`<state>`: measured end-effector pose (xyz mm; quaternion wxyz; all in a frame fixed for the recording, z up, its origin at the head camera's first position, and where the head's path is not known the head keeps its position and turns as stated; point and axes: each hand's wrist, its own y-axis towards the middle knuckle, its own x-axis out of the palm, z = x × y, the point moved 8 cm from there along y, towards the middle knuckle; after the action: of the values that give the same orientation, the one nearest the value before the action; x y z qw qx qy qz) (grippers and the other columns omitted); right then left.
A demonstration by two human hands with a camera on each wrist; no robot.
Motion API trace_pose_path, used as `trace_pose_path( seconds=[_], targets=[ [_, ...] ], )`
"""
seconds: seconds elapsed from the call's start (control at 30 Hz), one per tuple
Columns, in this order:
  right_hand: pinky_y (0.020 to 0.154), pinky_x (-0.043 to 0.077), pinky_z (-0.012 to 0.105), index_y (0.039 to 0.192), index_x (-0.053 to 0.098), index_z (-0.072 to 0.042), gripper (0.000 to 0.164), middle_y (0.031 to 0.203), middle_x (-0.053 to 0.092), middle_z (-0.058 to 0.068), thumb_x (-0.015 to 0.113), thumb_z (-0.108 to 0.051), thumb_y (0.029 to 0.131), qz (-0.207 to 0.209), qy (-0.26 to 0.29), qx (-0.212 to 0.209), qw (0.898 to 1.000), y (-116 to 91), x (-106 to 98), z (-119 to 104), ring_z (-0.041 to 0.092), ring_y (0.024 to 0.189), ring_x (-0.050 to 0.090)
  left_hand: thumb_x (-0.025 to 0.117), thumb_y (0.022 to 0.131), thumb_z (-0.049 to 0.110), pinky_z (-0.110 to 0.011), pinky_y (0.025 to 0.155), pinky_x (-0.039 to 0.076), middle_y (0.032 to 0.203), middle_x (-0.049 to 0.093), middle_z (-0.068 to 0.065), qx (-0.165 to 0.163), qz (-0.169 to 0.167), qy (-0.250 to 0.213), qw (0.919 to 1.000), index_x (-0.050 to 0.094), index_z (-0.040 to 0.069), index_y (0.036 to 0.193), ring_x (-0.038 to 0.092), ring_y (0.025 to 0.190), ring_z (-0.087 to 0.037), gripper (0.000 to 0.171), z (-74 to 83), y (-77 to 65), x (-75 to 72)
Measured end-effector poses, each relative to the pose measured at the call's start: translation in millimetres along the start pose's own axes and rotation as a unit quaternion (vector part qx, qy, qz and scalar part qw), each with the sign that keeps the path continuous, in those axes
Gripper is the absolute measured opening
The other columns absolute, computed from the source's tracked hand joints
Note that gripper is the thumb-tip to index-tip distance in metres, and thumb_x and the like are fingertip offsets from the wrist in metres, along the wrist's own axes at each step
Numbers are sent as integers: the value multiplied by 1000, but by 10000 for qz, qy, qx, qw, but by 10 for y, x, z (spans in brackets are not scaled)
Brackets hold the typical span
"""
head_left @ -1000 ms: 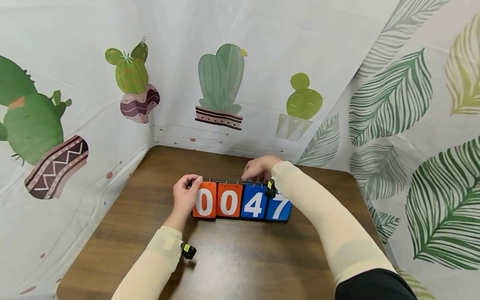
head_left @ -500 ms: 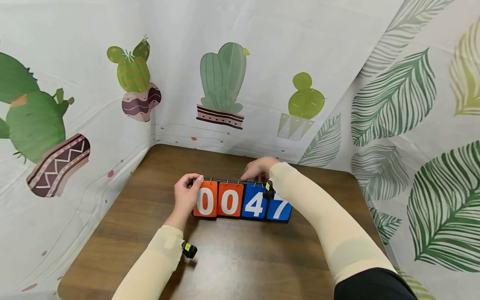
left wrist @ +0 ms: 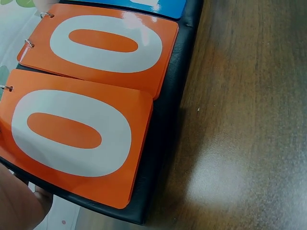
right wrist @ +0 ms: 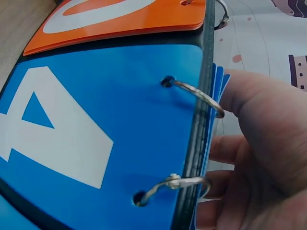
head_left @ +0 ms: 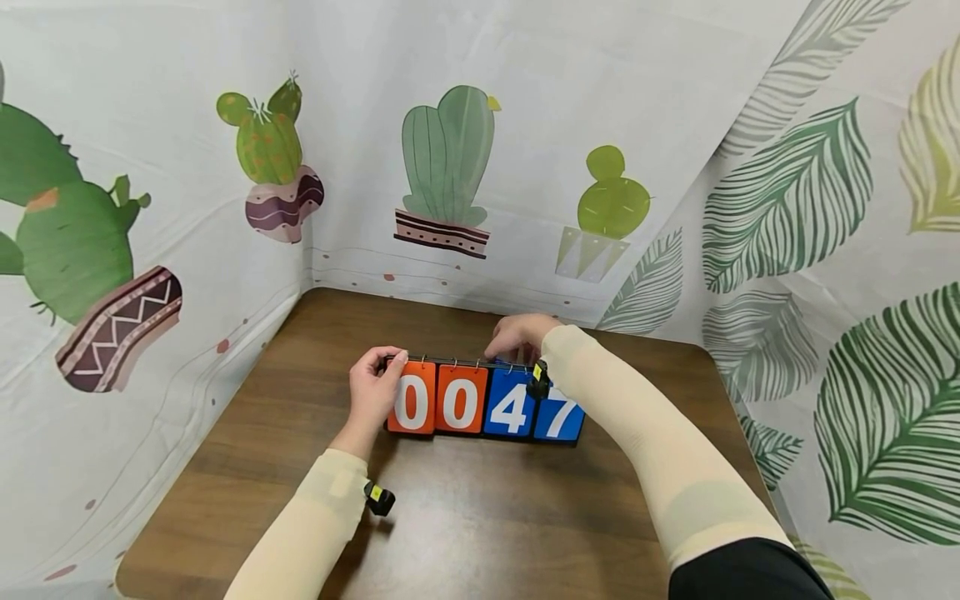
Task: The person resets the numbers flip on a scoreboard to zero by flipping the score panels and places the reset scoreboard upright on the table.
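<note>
A flip scoreboard (head_left: 459,400) stands on the table and reads 0 0 4 7. Its two left cards are orange and its two right cards blue, hung on metal rings. With thumb in front and fingers behind, my left hand (head_left: 372,387) grips the board's upper left end. My right hand (head_left: 522,335) reaches over the top edge behind the blue 4 card (right wrist: 96,120). In the right wrist view its thumb lies on the fanned edges of blue cards (right wrist: 218,79) turned to the back, and the fingers are behind them. Its fingertips are partly hidden.
The brown wooden table (head_left: 480,517) extends in front of and around the board. White cloth (head_left: 352,125) printed with cacti and leaves hangs behind and at both sides. A small black camera sits on each sleeve cuff.
My right thumb has risen slightly at the top edge, and a bit of blue card shows beneath it. My left hand and the board's digits stay the same.
</note>
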<state>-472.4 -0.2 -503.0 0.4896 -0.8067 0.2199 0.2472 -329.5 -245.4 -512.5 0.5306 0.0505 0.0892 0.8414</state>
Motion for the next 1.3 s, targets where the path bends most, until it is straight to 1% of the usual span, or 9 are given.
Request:
trace_pose_path(
  seconds=[0.2, 0.3, 0.4, 0.53, 0.73, 0.87, 1.0, 1.17, 1.3],
  targets=[
    [91, 59, 46, 150, 46, -10, 73, 142, 55, 15, 68, -49, 93, 244, 256, 18, 9994, -33, -61, 17, 38, 119, 62, 72, 96, 12, -17, 71, 47, 92, 65, -10, -90, -55, 3, 9999, 71, -5, 106, 55, 84, -19, 19, -8, -1, 2],
    [95, 58, 51, 152, 45, -10, 78, 152, 48, 16, 70, -50, 91, 398, 347, -8, 9986, -34, -104, 21, 42, 128, 58, 72, 96, 10, -16, 71, 47, 92, 65, -12, -61, -68, -16, 10000, 71, -6, 105, 55, 83, -16, 19, 3, 2, 0],
    [96, 57, 53, 154, 43, -11, 84, 157, 44, 15, 74, -53, 88, 618, 488, 27, 9969, -35, -158, 38, 43, 127, 58, 72, 95, 9, -16, 71, 47, 92, 65, -13, -37, -55, -43, 10000, 71, -7, 105, 55, 82, -12, 19, 16, 5, 1],
    [97, 56, 54, 158, 38, -14, 91, 159, 41, 13, 77, -53, 85, 804, 728, 81, 9941, -53, -200, 63, 42, 122, 58, 72, 95, 9, -15, 71, 47, 92, 64, -14, -36, -33, -62, 10000, 70, -8, 105, 55, 81, -10, 20, 29, 7, 3],
    [100, 54, 52, 160, 32, -20, 93, 163, 36, 12, 79, -49, 85, 780, 1130, 81, 9905, -104, -193, 82, 44, 130, 54, 72, 96, 9, -15, 71, 46, 94, 64, -18, -36, -35, 1, 10000, 70, -8, 106, 54, 82, -11, 20, 39, -4, 7],
    [104, 52, 52, 162, 27, -22, 101, 164, 35, 13, 82, -49, 82, 735, 1397, 146, 9873, -125, -173, 95, 43, 133, 52, 72, 96, 9, -15, 71, 46, 96, 64, -22, -32, -65, -2, 10000, 70, -9, 106, 54, 83, -13, 20, 42, -13, 15],
    [103, 53, 50, 163, 25, -21, 111, 161, 38, 15, 86, -53, 77, 825, 1580, 273, 9836, -123, -172, 128, 40, 133, 50, 72, 96, 10, -15, 71, 46, 94, 64, -17, -49, -73, 17, 10000, 71, -8, 106, 55, 83, -13, 20, 48, -19, 14],
    [93, 57, 44, 163, 27, -17, 103, 156, 43, 17, 83, -50, 82, 1226, 1627, 347, 9784, -123, -265, 188, 37, 124, 53, 72, 96, 11, -16, 72, 47, 90, 66, -7, -75, -65, 44, 9999, 71, -6, 106, 56, 83, -13, 20, 51, -20, 4],
    [86, 59, 41, 158, 36, -15, 89, 149, 50, 16, 80, -45, 87, 1470, 1713, 254, 9739, -140, -387, 215, 33, 112, 56, 72, 96, 10, -16, 72, 48, 90, 67, -8, -37, -85, 0, 10000, 71, -7, 106, 56, 83, -13, 20, 54, -18, 5]
  ],
)
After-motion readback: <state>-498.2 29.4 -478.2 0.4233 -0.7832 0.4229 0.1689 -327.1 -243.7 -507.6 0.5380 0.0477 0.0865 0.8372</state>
